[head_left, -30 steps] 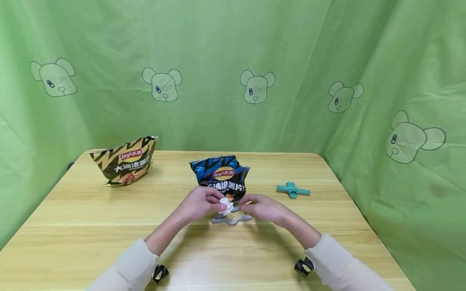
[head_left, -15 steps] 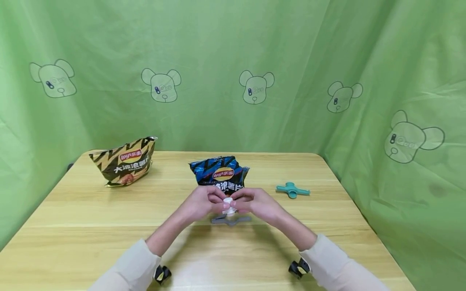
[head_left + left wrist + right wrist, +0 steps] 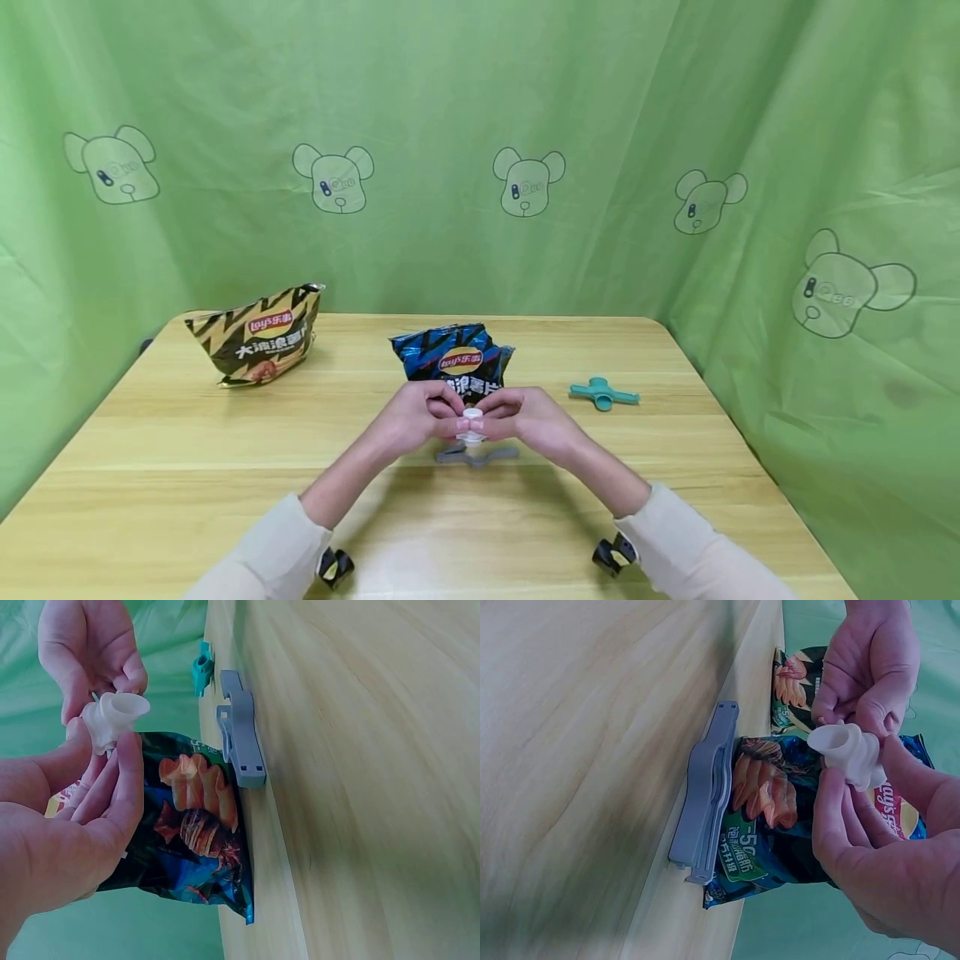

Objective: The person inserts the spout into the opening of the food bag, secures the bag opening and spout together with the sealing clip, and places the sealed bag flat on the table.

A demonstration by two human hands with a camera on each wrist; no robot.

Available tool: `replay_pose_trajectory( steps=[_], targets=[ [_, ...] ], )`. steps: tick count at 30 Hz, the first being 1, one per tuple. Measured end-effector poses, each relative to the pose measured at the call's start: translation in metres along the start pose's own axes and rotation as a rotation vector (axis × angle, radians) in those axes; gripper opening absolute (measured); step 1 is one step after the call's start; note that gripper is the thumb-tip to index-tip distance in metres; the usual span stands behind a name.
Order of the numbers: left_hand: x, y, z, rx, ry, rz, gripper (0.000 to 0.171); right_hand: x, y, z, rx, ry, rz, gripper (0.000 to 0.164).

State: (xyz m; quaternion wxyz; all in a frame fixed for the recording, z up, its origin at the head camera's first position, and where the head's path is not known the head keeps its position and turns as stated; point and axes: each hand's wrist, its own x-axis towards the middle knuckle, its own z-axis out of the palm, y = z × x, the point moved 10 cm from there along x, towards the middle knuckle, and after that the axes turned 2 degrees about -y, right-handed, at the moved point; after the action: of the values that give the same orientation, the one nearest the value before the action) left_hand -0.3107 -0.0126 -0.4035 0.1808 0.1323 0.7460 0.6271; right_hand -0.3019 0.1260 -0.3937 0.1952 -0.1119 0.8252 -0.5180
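Between the left hand (image 3: 412, 419) and the right hand (image 3: 538, 423), both pinching it, is one white plastic spout (image 3: 855, 756); the wrist views show its open mouth, the head view only its round top. Beyond the hands stand two foil bags, blue-and-black (image 3: 453, 352) and yellow-and-black (image 3: 262, 340). Two plastic clips lie, one grey (image 3: 712, 787) below the hands, one teal (image 3: 602, 393) rightward. The spout looks stepped, flaring downward.

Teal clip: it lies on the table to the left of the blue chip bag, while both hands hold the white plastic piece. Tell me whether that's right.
No, the side is wrong: the head view shows the teal clip on the table to the right of the blue chip bag, while the left hand and right hand hold the white plastic piece.
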Motion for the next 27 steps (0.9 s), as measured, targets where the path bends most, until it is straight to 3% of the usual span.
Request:
replay_pose_trajectory(
  steps=[6, 12, 20, 27],
  targets=[
    [-0.001, 0.002, 0.003, -0.002, -0.025, 0.006, 0.011, -0.001, -0.002, 0.001, 0.008, -0.013, -0.026, 0.035],
    [-0.005, 0.018, -0.007, 0.122, 0.01, 0.028, 0.009, -0.003, 0.001, -0.002, -0.004, 0.002, -0.005, 0.033],
    [-0.015, 0.074, -0.034, 0.299, 0.12, 0.082, 0.012, -0.006, 0.002, -0.014, -0.012, 0.06, 0.03, 0.039],
    [-0.016, 0.131, -0.057, 0.405, 0.288, 0.229, 0.015, -0.006, 0.003, -0.017, 0.011, 0.072, 0.035, 0.037]
  ],
)
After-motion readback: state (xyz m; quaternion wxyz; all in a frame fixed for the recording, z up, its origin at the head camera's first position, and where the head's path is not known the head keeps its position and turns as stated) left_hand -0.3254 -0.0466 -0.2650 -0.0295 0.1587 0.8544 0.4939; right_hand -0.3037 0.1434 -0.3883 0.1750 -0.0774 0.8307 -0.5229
